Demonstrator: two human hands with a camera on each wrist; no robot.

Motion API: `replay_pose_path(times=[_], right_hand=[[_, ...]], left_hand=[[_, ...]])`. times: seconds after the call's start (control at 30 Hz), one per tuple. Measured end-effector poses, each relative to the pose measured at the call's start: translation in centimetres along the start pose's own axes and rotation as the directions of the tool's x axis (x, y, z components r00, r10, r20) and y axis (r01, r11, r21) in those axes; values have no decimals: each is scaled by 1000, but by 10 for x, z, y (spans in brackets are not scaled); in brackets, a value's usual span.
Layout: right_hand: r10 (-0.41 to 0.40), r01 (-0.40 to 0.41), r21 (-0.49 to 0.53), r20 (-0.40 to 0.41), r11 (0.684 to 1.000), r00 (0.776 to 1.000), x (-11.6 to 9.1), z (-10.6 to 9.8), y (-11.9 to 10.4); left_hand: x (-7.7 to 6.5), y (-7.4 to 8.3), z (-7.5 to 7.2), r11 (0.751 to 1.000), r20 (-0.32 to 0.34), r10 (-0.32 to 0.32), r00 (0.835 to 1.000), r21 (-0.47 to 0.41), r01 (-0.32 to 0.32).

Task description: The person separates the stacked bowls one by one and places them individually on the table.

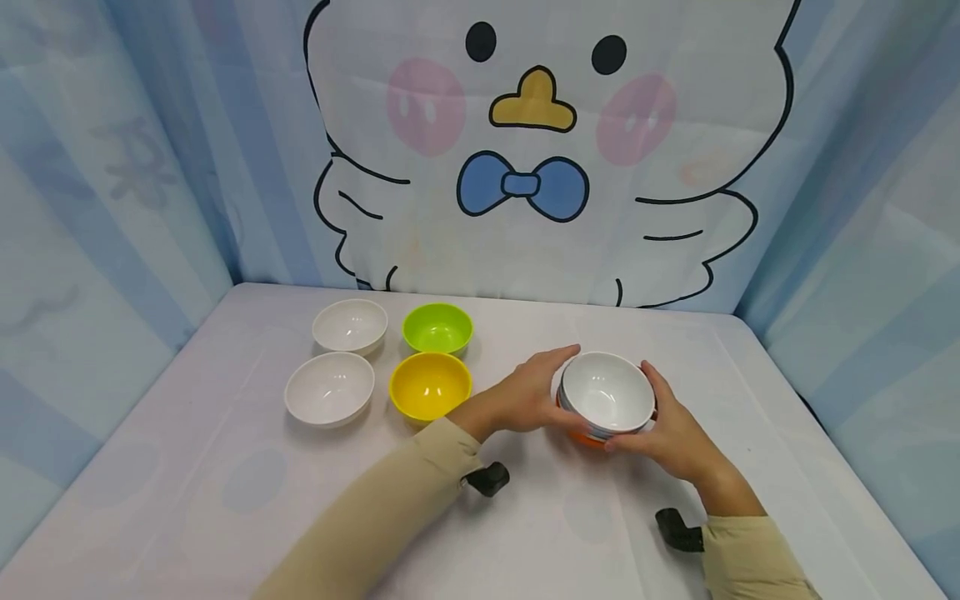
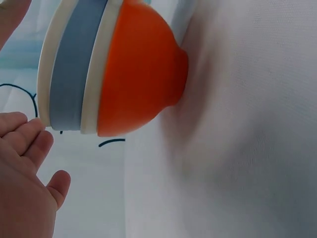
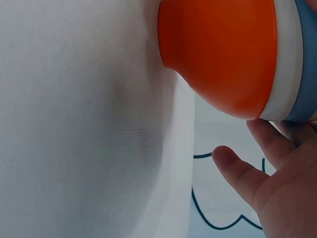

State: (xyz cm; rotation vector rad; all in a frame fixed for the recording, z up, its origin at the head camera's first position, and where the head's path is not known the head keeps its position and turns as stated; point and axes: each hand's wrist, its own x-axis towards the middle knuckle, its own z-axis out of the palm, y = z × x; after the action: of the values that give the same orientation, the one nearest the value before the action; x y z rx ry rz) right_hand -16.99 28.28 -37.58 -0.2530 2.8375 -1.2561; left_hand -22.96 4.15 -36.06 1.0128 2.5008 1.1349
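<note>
A nested stack stands on the table: an orange bowl [image 2: 141,74] at the bottom, a white bowl [image 3: 286,59] and a blue-grey bowl [image 2: 79,64] above it, and another white bowl [image 1: 607,392] on top. My left hand [image 1: 534,392] holds the top bowl from the left, thumb at the front and fingertips [image 2: 34,128] at its rim. From the right, my right hand [image 1: 675,429] holds the same bowl, its thumb along the front. In the right wrist view, one fingertip also reaches the rim of the orange bowl.
To the left stand two white bowls [image 1: 330,390], one behind the other. Beside them are a yellow bowl [image 1: 430,387], near my left forearm, and a green bowl [image 1: 438,329] behind it. A printed curtain [image 1: 525,250] hangs along the table's back edge.
</note>
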Motion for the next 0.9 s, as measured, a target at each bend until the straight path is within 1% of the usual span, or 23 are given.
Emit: replay_pose_path(times=[0.17, 0.43, 0.57, 0.7, 0.9], right_hand=[[-1, 1, -7, 1, 1000, 1000, 0, -1, -1], [26, -26, -16, 5, 1000, 1000, -1, 0, -1], [33, -33, -11, 5, 999, 999, 0, 0, -1], [39, -39, -13, 4, 999, 999, -1, 0, -1], [50, -50, -23, 5, 998, 999, 0, 1, 0]], left_hand=[[9, 2, 5, 1000, 12, -4, 1000, -3, 4], [21, 1, 12, 998, 32, -36, 999, 52, 34], [26, 0, 13, 998, 38, -21, 999, 62, 18], [28, 0, 16, 997, 23, 0, 1000, 74, -2], [30, 0, 20, 996, 23, 0, 1000, 86, -2]])
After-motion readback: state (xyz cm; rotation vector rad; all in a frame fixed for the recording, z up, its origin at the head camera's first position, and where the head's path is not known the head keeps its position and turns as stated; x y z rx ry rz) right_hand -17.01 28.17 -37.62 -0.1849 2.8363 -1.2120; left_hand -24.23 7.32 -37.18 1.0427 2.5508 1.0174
